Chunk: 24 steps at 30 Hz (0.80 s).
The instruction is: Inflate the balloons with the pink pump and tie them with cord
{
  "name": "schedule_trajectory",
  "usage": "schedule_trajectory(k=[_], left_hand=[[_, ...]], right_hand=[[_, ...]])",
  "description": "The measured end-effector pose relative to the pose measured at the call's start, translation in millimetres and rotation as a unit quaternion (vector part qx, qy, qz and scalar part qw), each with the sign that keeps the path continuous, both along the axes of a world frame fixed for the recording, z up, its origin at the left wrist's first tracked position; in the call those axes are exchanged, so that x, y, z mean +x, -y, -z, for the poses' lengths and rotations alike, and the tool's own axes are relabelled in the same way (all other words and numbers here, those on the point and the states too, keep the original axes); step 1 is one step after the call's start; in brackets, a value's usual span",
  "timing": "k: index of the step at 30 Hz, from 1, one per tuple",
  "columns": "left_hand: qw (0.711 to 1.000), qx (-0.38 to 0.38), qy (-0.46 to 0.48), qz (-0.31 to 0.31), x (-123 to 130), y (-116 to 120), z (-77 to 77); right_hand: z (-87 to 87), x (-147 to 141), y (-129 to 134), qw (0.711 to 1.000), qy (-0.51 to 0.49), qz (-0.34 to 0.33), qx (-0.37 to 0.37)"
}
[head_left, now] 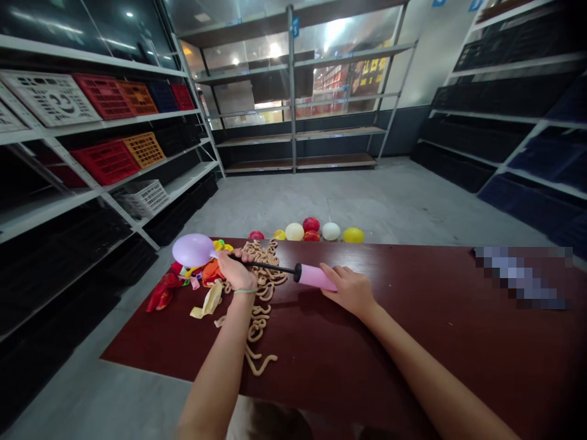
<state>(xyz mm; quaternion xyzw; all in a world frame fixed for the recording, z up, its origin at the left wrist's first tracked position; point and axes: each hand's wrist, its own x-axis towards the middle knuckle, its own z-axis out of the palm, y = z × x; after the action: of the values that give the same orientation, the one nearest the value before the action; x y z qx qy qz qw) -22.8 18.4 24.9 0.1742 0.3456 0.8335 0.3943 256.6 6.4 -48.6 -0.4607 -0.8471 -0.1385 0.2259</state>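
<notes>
Dark red-brown tabletop [330,342], head view: beyond its far edge a row of round inflated balloons [294,231] in cream, red, white and yellow shows, the lower parts of several cut off by that edge. Limp uninflated balloons [162,292] in red, orange, yellow and other colours lie at the left end, with one limp cream balloon [210,300] nearer the wearer. Long tan rope-like coils [266,278] lie heaped under and beside the left hand [238,273], trailing toward the near edge; the left forearm crosses in front of part of them. Metal shelving [293,91] stands behind, and slatted plastic crates [107,161] in red, orange and white fill racks at left. At far right on the tabletop, a pixelated patch cannot be identified. The left hand, palm partly upturned, is curled around the black end of a pink cylindrical hand pump with a black rod [316,277]; its exact finger contacts are hard to make out. The right hand [351,290] is closed around the pink barrel. An inflated lilac balloon [192,250] lies just beyond the left hand, its neck meeting the fingers, well apart from the right hand.
</notes>
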Motion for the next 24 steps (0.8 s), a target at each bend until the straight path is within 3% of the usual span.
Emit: schedule_trajectory(k=[1, 5, 7, 10, 14, 18, 21, 24], left_hand=[[0.999, 0.012, 0.019, -0.047, 15, 0, 1.6], [1.000, 0.011, 0.003, -0.006, 78, 1, 15.4], [1.000, -0.003, -0.001, 0.021, 94, -2, 21.3], [0.999, -0.018, 0.001, 0.032, 87, -7, 19.9], [1.000, -0.004, -0.005, 0.007, 38, -6, 3.2], [0.998, 0.003, 0.006, -0.060, -3, -2, -10.4], [0.996, 0.010, 0.003, -0.086, 5, -1, -10.0], [0.998, 0.018, -0.009, -0.052, 46, 1, -0.6]], right_hand=[[0.3, 0, 0, 1.000, -0.004, 0.000, -0.005], [0.7, 0, 0, 1.000, -0.023, 0.007, -0.011], [0.8, -1, 1, 1.000, -0.022, 0.018, -0.008], [0.1, -3, 1, 1.000, -0.001, 0.026, -0.006], [-1.5, -3, -1, 0.999, 0.020, 0.024, -0.011], [-1.5, -4, -2, 0.999, 0.025, 0.010, -0.024], [-0.5, -5, -1, 0.999, 0.016, 0.005, -0.028], [-0.1, -4, 0, 1.000, -0.009, 0.008, -0.025]])
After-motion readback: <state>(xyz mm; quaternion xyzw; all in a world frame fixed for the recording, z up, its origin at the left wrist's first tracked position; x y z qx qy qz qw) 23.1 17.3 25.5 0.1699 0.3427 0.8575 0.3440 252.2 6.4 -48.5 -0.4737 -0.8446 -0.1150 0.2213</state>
